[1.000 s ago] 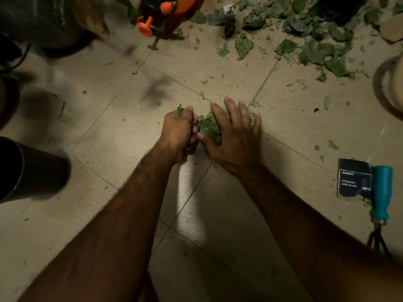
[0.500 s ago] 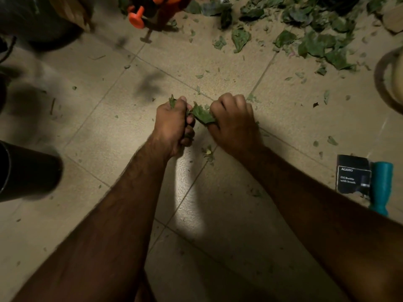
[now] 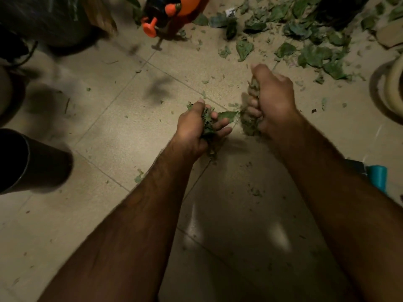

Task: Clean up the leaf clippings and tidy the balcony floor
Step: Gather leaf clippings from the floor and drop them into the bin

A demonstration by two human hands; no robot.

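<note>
My left hand [image 3: 195, 125] grips a wad of green leaf clippings [image 3: 226, 116] above the beige tiled floor [image 3: 104, 127]; one leaf sticks out between its fingers. To the right and a little farther off, my right hand [image 3: 272, 99] is curled round another bunch of clippings [image 3: 250, 125], which hangs below the fist. Many loose leaves [image 3: 309, 53] lie scattered over the floor at the top right. Small crumbs of leaf dot the tiles around both hands.
A dark cylindrical pot [image 3: 28, 160] stands at the left edge. An orange sprayer [image 3: 165, 12] sits at the top centre beside a dark bag [image 3: 43, 20]. A teal-handled tool [image 3: 376, 175] lies at the right behind my forearm. A pale round rim [image 3: 392, 83] shows far right.
Both hands closed round the clippings and lifted them off the floor. The right hand moved right and away from the left. A few crumbs stay where the pile lay.
</note>
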